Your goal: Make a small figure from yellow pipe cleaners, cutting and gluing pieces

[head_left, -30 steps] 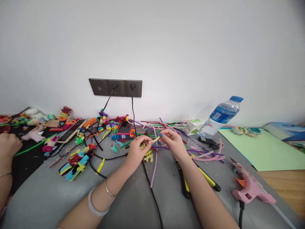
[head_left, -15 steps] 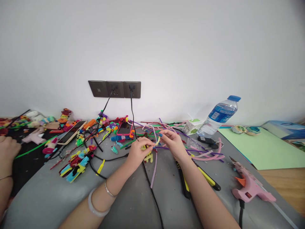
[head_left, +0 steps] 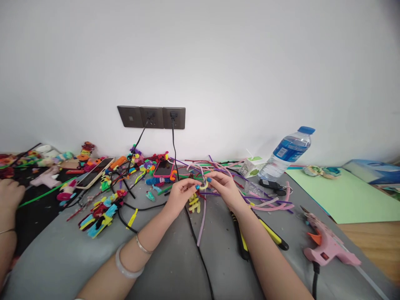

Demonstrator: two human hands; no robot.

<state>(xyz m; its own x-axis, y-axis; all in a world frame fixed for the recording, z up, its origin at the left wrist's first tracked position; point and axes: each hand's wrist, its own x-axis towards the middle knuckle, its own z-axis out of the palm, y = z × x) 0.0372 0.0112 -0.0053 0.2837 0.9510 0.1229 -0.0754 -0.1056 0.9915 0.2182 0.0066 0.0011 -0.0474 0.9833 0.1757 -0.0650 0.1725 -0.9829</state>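
Between my two hands is a short, pale yellow pipe cleaner (head_left: 204, 186), bent in a curve. My left hand (head_left: 181, 192) pinches its left end between thumb and fingers. The other end is pinched by my right hand (head_left: 224, 188). Several short yellow pipe cleaner pieces (head_left: 194, 205) lie on the grey table just below my left fingers. A long lilac pipe cleaner (head_left: 201, 225) runs down the table beneath the held piece. Yellow-and-black pliers (head_left: 240, 237) lie partly hidden under my right forearm.
A pink glue gun (head_left: 328, 250) lies at right. Behind my right hand stand a tilted water bottle (head_left: 286, 154), a drink carton (head_left: 251, 166) and keys (head_left: 272, 186). Black cables (head_left: 200, 254) cross the table. Pipe cleaner figures (head_left: 100, 212) lie left, near another person's hand (head_left: 11, 196).
The yellow pipe cleaner has gone from nearly straight and slanted to a downward-bowed curve. My left fingers have turned slightly, and both hands stay in about the same place.
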